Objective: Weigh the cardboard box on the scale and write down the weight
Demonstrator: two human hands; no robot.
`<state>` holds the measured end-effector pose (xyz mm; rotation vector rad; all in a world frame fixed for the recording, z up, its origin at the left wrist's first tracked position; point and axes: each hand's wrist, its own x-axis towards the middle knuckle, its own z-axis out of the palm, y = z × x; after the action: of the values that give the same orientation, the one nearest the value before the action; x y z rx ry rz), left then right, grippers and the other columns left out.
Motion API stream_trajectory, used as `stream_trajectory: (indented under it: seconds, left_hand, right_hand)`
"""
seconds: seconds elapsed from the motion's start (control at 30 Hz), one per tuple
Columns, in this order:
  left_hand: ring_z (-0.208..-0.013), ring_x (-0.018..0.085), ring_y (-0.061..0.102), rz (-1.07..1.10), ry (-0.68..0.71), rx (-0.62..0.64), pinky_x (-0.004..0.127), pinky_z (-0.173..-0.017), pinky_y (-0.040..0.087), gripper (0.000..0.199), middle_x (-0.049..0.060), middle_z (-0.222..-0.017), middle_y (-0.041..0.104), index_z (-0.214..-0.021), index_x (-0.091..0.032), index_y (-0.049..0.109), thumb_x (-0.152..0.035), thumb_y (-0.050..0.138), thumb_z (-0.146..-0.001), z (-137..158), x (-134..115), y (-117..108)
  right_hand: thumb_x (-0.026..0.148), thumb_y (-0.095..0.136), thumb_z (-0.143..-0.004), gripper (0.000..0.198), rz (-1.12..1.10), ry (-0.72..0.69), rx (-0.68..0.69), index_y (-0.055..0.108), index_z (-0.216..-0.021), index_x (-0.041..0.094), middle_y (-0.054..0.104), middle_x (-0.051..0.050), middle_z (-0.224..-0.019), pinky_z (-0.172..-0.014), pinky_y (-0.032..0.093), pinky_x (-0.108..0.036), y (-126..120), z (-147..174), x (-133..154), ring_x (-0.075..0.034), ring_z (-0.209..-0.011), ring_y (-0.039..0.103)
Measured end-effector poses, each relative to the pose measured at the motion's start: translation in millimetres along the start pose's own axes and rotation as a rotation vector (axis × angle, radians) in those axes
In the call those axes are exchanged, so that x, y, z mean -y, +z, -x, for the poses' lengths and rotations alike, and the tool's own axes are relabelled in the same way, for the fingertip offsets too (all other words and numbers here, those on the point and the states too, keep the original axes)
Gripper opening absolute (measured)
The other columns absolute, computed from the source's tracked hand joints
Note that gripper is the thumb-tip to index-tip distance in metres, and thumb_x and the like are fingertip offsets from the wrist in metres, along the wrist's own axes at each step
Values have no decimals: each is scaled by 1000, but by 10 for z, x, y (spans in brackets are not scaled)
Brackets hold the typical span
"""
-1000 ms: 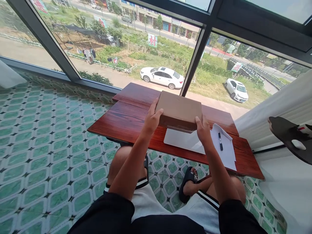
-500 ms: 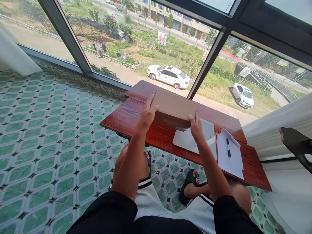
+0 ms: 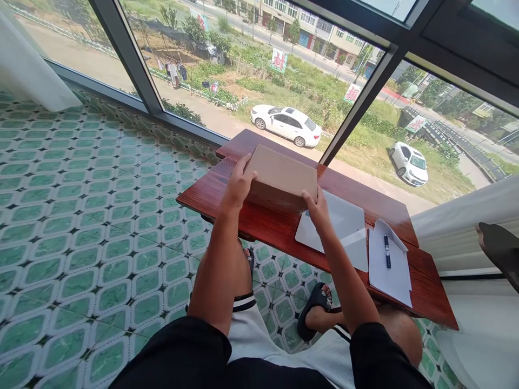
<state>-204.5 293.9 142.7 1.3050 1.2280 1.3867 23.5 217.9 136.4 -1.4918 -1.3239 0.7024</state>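
Note:
A closed brown cardboard box (image 3: 283,170) is held between my two hands over the reddish wooden table (image 3: 259,222). My left hand (image 3: 239,182) grips its left end, thumb along the near top edge. At the right end, my right hand (image 3: 317,205) is closed around the near corner with the thumb on top. I cannot tell whether the underside touches the tabletop. Just right of the box lies a closed silver laptop (image 3: 344,216), close to my right hand and partly hidden by my right forearm.
White papers (image 3: 387,273) with a dark marker pen (image 3: 387,251) on them lie at the table's right side. Large windows with dark frames (image 3: 357,105) rise behind the table. A white curtain (image 3: 466,243) hangs on the right, near a dark object (image 3: 500,251) at the edge.
Both hands have carried the box left relative to the table, away from the laptop, and it sits lower. More of the laptop now shows. The view has shifted slightly.

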Motion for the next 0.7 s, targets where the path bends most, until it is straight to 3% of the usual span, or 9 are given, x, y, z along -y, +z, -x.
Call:
stream_trajectory:
  seconds: [0.13, 0.53, 0.7]
  left_hand:
    - [-138, 27, 42, 10, -30, 14, 39, -118, 34, 65, 3, -148, 50, -137, -24, 53, -27, 55, -72, -34, 64, 3]
    - [-134, 29, 46, 63, -55, 15, 40, -119, 33, 74, 10, -144, 52, -136, -12, 53, -25, 56, -63, -67, 111, 17]
    - [-135, 29, 45, 59, -52, 20, 41, -119, 34, 72, 8, -144, 52, -136, -15, 53, -25, 55, -64, -81, 168, -4]
  right_hand:
    - [55, 61, -84, 60, 22, 30, -8, 52, -133, 20, 60, -9, -130, -99, 47, -40, 30, 4, -27, -28, -120, 55]
    - [56, 60, -85, 63, 40, 44, 20, 49, -136, 20, 58, -9, -133, -102, 45, -40, 73, 23, -92, -27, -122, 54]
    - [57, 60, -85, 65, 50, 15, 37, 48, -136, 19, 58, -11, -134, -105, 43, -41, 90, 16, -101, -27, -122, 55]
